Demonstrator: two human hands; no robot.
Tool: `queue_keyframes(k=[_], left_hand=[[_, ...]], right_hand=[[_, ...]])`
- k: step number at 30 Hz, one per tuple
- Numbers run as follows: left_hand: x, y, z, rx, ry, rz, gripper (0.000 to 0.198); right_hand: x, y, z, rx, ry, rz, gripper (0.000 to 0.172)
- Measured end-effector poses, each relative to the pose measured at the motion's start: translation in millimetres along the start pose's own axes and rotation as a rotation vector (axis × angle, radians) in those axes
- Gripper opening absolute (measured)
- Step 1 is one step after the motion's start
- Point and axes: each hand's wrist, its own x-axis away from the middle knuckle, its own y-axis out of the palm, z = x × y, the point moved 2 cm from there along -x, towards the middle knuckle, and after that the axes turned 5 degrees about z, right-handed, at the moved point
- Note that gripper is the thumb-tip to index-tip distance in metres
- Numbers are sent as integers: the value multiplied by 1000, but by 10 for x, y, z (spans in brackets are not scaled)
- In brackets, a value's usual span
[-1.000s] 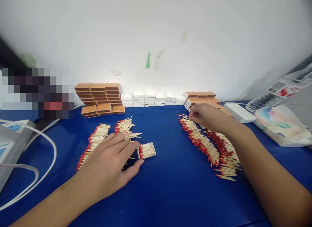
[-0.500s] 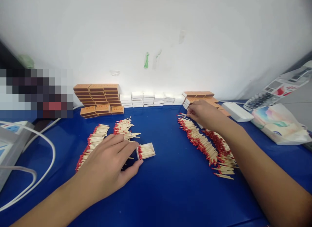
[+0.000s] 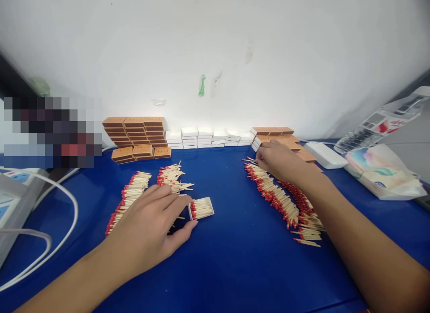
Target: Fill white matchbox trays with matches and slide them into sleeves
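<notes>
With left hand (image 3: 149, 218), pinches white cardboard tray (image 3: 212, 206) of red-headed wooden matches (image 3: 201, 209), seemingly steadying; with right hand (image 3: 274, 159), narrowed beside loose-match row (image 3: 277, 194), cannot tell contents.

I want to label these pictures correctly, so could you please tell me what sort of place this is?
Probably an indoor worktable against a wall: its blue top holds stacked matchboxes and piles of matches.

- On the table (image 3: 228, 263): left match rows (image 3: 130, 196) and right match rows (image 3: 273, 194).
- Between them: a tray (image 3: 210, 202), matches (image 3: 200, 209) inside it.
- Behind, along the wall (image 3: 289, 62): stacked trays (image 3: 204, 136), between left matchboxes (image 3: 136, 130) and right matchboxes (image 3: 273, 131).
- Far right: a tissue pack (image 3: 384, 171), a bottle (image 3: 379, 124) behind it.
</notes>
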Motion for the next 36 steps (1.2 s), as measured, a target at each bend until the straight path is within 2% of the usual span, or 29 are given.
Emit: queue_keyframes(k=[5, 8, 11, 13, 16, 17, 19, 26, 29, 36], left_hand=[[4, 6, 0, -1, 0, -7, 17], [0, 8, -1, 6, -5, -12, 17], [-8, 7, -4, 7, -5, -6, 16], [-13, 4, -9, 0, -5, 1, 16], [-15, 4, -15, -8, -13, 3, 15], [-15, 5, -17, -5, -15, 4, 15], [-14, 11, -20, 9, -26, -2, 14], [-18, 24, -14, 48, -28, 2, 15], [-27, 22, -4, 66, -29, -4, 13], [-30, 11, -1, 75, -30, -4, 13]], right_hand=[[-3, 15, 36, -78, 3, 14, 21], [27, -115, -57, -175, -10, 136, 18], [111, -353, -397, -360, -35, 282, 14], [186, -489, -741, -485, -97, 305, 10], [291, -561, -1263, -546, -273, 249, 10], [317, -547, -1394, -518, -322, 217, 13], [352, -503, -1560, -446, -412, 233, 17], [379, -455, -1579, -252, -517, 420, 18], [384, -476, -1595, -228, -535, 400, 20], [423, -511, -1613, -406, -467, 309, 16]])
